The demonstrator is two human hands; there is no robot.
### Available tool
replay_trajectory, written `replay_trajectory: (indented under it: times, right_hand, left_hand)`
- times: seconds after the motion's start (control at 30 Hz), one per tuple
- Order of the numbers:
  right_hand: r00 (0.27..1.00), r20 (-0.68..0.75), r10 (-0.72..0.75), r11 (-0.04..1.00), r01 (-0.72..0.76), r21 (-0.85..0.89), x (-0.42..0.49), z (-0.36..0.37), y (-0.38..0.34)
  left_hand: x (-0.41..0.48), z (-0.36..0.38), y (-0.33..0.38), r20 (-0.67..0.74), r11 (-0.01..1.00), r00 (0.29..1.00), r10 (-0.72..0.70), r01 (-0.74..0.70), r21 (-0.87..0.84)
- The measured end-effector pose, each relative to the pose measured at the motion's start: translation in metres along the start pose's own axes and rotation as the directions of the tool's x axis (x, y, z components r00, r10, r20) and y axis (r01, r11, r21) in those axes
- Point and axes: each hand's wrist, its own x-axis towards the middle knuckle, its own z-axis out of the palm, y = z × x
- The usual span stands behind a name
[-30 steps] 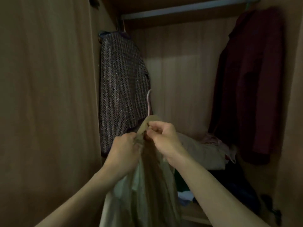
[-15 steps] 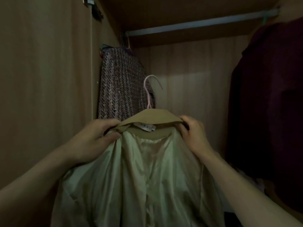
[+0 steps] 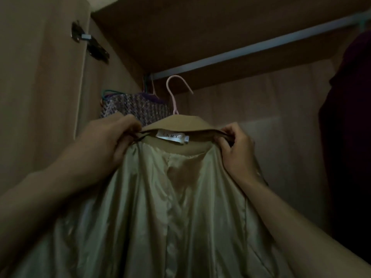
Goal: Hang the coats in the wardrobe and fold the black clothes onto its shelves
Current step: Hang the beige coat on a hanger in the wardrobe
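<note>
Both hands hold one tan coat (image 3: 156, 207) up inside the wardrobe (image 3: 220, 37), its pale shiny lining facing the camera. The left hand (image 3: 112, 141) has its fingers curled closed on the collar's left end; the right hand (image 3: 234, 149) pinches the collar's right end between thumb and bent fingers. One white label (image 3: 172, 137) sits at the middle of the collar. One pink hanger (image 3: 174, 93) rises from the collar, its hook just below the single rail (image 3: 251, 49) and not yet over it. Two other garments hang from that rail: a tweed coat (image 3: 136, 109) at its left end, by the wardrobe's left wall, and a dark red coat (image 3: 349, 137) at its right end. One metal hinge (image 3: 90, 45) is fixed near the top left corner.
</note>
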Motion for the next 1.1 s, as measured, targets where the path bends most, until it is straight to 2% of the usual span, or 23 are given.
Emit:
replay_trajectory:
  times: [0.27,0.53,0.67,0.87,0.97,1.1]
  right_hand:
    - [0.993,-0.066,-0.1,0.992,0.105,0.074,0.088,0.075,0.068]
    - [0.978,-0.131,-0.16,0.972,0.179,0.15,0.172,0.157,0.104]
    - [0.984,-0.121,-0.128,0.979,0.145,0.144,0.221,0.193,0.118]
    - [0.992,-0.109,-0.069,0.983,0.086,0.164,0.254,0.226,0.144]
    - [0.999,-0.045,-0.014,0.982,0.023,0.186,0.263,0.243,0.153]
    - [0.997,0.002,0.082,0.967,-0.08,0.242,0.25,0.269,0.176]
  left_hand:
    - [0.069,0.05,-0.03,-0.082,0.956,0.995,-0.051,0.072,0.285]
    - [0.124,0.092,-0.082,-0.14,0.907,0.989,-0.049,0.103,0.409]
    - [0.166,0.11,-0.115,-0.14,0.911,0.987,-0.081,0.131,0.392]
    - [0.199,0.135,-0.128,-0.132,0.889,0.981,-0.139,0.182,0.421]
    - [0.21,0.144,-0.137,-0.085,0.879,0.974,-0.208,0.224,0.421]
    - [0.207,0.163,-0.14,0.02,0.869,0.977,-0.214,0.181,0.46]
